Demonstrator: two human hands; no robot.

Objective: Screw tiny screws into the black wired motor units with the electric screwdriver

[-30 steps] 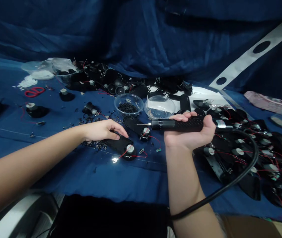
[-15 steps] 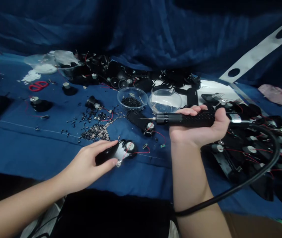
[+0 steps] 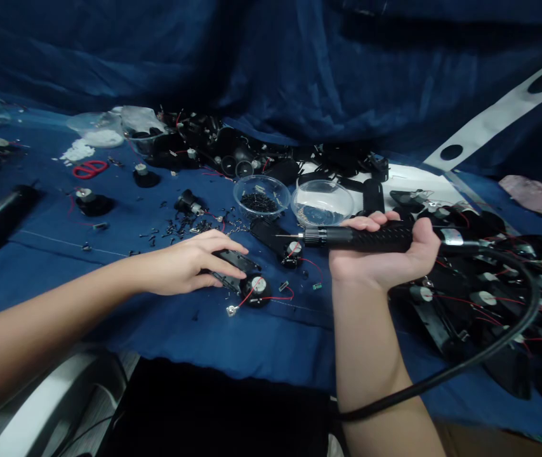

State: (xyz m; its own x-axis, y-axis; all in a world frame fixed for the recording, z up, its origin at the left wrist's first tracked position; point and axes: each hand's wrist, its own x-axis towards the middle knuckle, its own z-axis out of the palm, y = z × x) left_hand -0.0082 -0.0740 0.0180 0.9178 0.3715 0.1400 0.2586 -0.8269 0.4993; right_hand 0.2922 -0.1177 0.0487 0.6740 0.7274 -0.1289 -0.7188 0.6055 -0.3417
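Note:
My right hand lies palm up and wraps an electric precision screwdriver, with its thin bit pointing left and its black cable looping down past my wrist. My left hand has its fingers around a black plastic bracket. Just right of those fingertips sits a round motor with red wires and a small metal terminal. A second black strip with a motor lies between my hands.
Two clear bowls hold black screws and tiny metal parts. Loose screws lie on the blue cloth. Wired black parts are heaped on the right, more clutter lies behind, and red scissors lie far left.
My left hand has moved farther up the table, and the black bracket has shifted and turned with it. My right hand still holds the screwdriver in the same way.

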